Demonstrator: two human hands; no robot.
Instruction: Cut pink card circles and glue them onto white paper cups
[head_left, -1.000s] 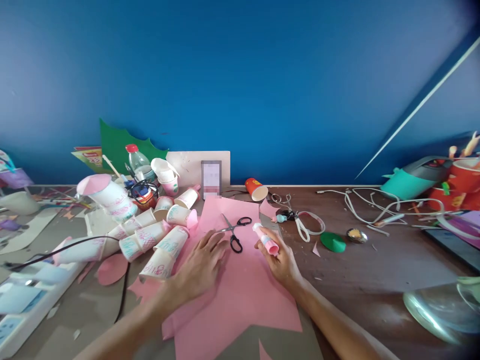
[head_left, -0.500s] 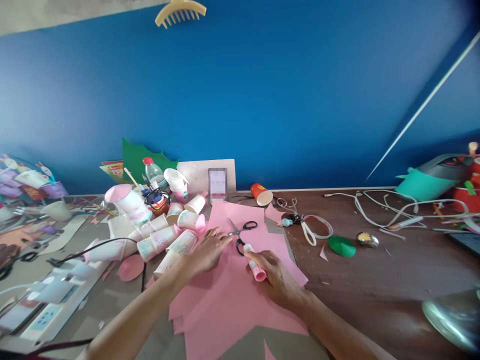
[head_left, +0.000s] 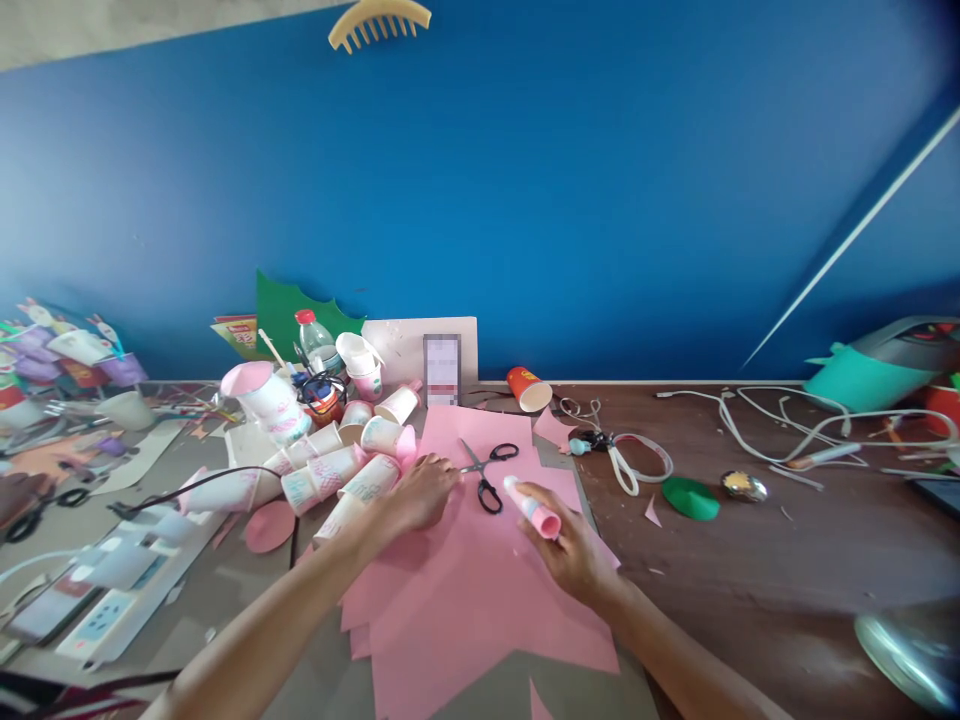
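Pink paper [head_left: 450, 610] with cut, angular edges lies in layers in front of me. My left hand [head_left: 426, 492] rests palm down on its left part, beside the paper cups, fingers laid on the sheet and holding nothing. In my right hand [head_left: 574, 550] is a pink and white glue stick [head_left: 536, 507], tilted, its pink end towards me. The hand is over the right part of the paper. Between the two hands a pair of scissors [head_left: 489, 476] with black handles lies on the paper, blades spread and touched by neither hand.
Several printed paper cups [head_left: 322, 475] lie left of the paper, near a power strip [head_left: 112, 610]. A phone [head_left: 442, 370] leans upright at the back. On the right are an orange cup [head_left: 529, 388], cables [head_left: 630, 460], a green paper disc [head_left: 690, 497] and a glass dish [head_left: 911, 650].
My right hand has moved slightly right with the glue stick, lifting it away from the scissors' handle. My left hand stays on the paper. The whole view has shifted a little.
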